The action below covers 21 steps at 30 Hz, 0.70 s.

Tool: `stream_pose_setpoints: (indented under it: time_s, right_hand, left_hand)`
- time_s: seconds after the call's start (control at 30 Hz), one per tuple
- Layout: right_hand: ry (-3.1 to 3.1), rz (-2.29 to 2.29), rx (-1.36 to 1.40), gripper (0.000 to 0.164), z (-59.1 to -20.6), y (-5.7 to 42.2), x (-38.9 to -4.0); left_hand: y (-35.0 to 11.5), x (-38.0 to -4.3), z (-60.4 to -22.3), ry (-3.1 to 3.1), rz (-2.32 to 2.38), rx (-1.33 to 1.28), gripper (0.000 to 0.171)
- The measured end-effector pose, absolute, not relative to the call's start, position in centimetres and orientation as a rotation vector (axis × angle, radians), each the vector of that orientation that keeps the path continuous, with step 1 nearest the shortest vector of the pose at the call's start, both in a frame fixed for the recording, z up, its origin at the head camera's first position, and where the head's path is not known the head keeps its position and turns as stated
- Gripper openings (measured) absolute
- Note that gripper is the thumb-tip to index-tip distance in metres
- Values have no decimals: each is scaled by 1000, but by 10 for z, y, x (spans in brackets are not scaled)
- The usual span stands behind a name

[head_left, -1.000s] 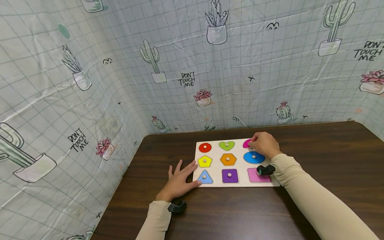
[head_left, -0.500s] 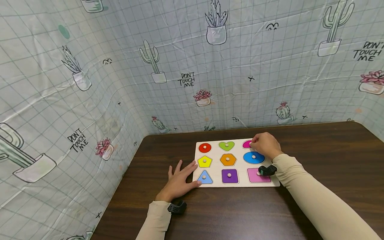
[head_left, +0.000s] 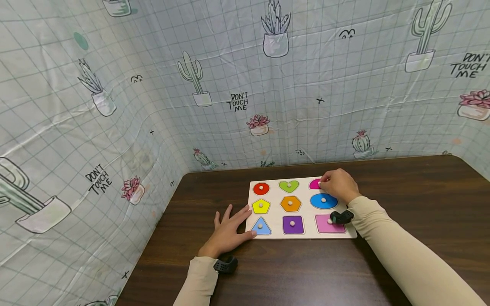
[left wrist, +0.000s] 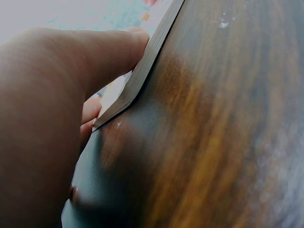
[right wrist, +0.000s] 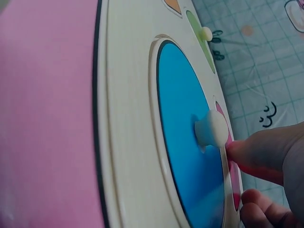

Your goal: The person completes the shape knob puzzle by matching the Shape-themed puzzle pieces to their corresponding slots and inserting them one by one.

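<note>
A white wooden shape puzzle board (head_left: 276,214) lies on the brown table, its coloured knobbed pieces seated in their recesses. My left hand (head_left: 226,231) rests at the board's left side with fingers spread. Its thumb (left wrist: 118,47) lies over the near left corner. At the far right corner my right hand (head_left: 340,185) pinches the small knob of a magenta piece (head_left: 314,183), which looks flat in its slot and is partly covered by the fingers. In the right wrist view, the thumb (right wrist: 254,152) reaches past the blue oval piece (right wrist: 183,114) and its knob.
Also on the board are a red circle (head_left: 261,188), a green heart (head_left: 293,185), a yellow pentagon, an orange hexagon, a light blue triangle (head_left: 264,230), a purple square (head_left: 293,229) and a pink rectangle (head_left: 321,227). A cactus-print curtain (head_left: 298,123) hangs behind the table (head_left: 291,276).
My right hand has shifted very slightly to the right, still at the magenta piece. The left hand and the board have stayed in place.
</note>
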State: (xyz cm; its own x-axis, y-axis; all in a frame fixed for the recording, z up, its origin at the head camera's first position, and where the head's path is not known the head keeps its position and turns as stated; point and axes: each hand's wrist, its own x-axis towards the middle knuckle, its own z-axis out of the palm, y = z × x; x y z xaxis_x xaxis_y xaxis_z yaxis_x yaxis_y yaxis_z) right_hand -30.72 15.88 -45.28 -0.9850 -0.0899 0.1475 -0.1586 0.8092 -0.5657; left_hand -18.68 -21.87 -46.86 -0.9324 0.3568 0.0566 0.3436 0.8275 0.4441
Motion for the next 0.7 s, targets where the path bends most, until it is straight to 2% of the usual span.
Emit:
stream_pose_setpoints:
  time_s: [0.27, 0.7]
  right_hand:
    - [-2900, 988, 205, 26, -451, 162, -304]
    - [-2814, 1085, 232, 23, -460, 167, -299]
  left_hand:
    - [-218, -187, -468, 2969, 693, 543, 74]
    - [-218, -187, -468, 2971, 702, 542, 73]
